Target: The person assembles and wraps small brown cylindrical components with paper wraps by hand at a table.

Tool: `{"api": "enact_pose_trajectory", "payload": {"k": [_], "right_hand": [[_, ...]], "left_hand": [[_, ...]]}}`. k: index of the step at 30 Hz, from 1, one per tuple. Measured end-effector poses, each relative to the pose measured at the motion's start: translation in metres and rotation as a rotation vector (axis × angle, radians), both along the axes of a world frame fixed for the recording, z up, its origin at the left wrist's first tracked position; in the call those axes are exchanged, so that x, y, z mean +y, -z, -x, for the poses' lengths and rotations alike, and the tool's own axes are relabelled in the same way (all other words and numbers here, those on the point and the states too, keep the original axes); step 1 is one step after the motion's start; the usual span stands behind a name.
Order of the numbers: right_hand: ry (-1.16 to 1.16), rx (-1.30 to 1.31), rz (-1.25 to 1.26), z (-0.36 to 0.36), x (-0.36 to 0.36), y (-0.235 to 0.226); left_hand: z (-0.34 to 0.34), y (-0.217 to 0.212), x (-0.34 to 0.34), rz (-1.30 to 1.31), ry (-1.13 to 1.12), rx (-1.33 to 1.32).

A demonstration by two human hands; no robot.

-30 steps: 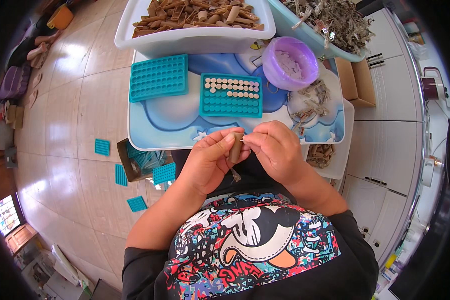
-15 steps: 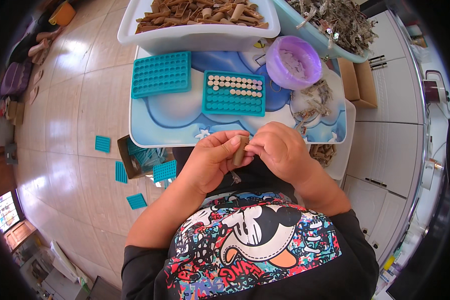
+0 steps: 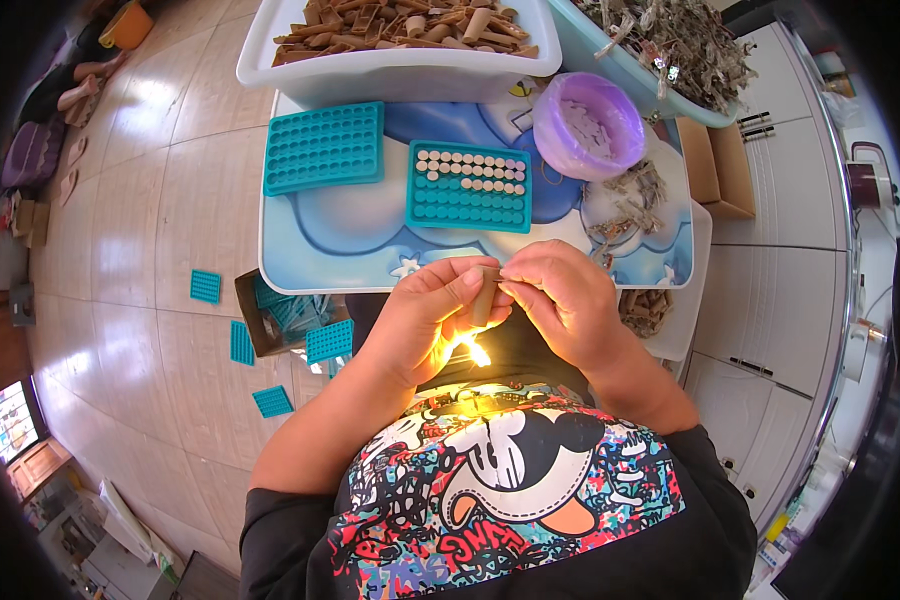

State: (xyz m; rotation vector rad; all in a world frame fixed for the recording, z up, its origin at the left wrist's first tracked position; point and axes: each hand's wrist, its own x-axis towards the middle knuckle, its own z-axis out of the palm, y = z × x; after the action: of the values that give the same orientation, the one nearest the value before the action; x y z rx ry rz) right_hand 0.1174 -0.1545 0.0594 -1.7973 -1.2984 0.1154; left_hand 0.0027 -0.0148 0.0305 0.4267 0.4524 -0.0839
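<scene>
In front of my body, my left hand (image 3: 432, 308) is closed round a tan, cork-like cylinder (image 3: 483, 303) held nearly upright. My right hand (image 3: 562, 300) pinches at the cylinder's upper right side. Whatever is between those fingertips is too small to make out. Below the cylinder, a bright yellow light (image 3: 473, 350) glows under my left hand and shines on my shirt. Beyond my hands, on the table (image 3: 350, 265), a teal tray (image 3: 470, 213) of round wells is partly filled with small pale discs (image 3: 492, 186).
A second teal tray (image 3: 323, 150) lies at the left. Behind stand a white bin (image 3: 400, 78) of brown pieces and a purple-lined bowl (image 3: 550, 150). Tangled pale bundles (image 3: 632, 205) lie at the right. Below left, a cardboard box (image 3: 257, 325) and teal trays (image 3: 272, 402) are on the floor.
A yellow light has come on below the cylinder, where a dull, clear dangling bit showed before. My right fingers have shifted slightly at its upper end.
</scene>
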Motion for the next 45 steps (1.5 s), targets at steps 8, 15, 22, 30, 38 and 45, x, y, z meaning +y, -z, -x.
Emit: {"api": "enact_pose_trajectory", "payload": {"k": [8,15,22,30,38,45], "right_hand": [[0.005,-0.166,0.073,0.003,0.001,0.005],[0.041,0.004,0.007,0.007,0.0,0.003],[0.039,-0.184,0.055,0.006,0.003,0.006],[0.005,-0.131,0.164,0.005,0.0,0.0],[-0.023,-0.191,0.19,0.006,0.002,-0.005],[0.0,0.031,0.077,0.006,0.003,0.004]], "left_hand": [[-0.002,0.002,-0.006,-0.015,-0.068,0.01],[-0.001,-0.002,-0.004,-0.087,-0.08,0.023],[0.001,-0.001,-0.006,-0.072,-0.087,0.056],[-0.001,-0.002,-0.007,-0.154,-0.076,0.053],[0.001,0.0,-0.007,-0.095,-0.053,0.047],[0.001,-0.005,-0.004,-0.103,-0.087,0.062]]}}
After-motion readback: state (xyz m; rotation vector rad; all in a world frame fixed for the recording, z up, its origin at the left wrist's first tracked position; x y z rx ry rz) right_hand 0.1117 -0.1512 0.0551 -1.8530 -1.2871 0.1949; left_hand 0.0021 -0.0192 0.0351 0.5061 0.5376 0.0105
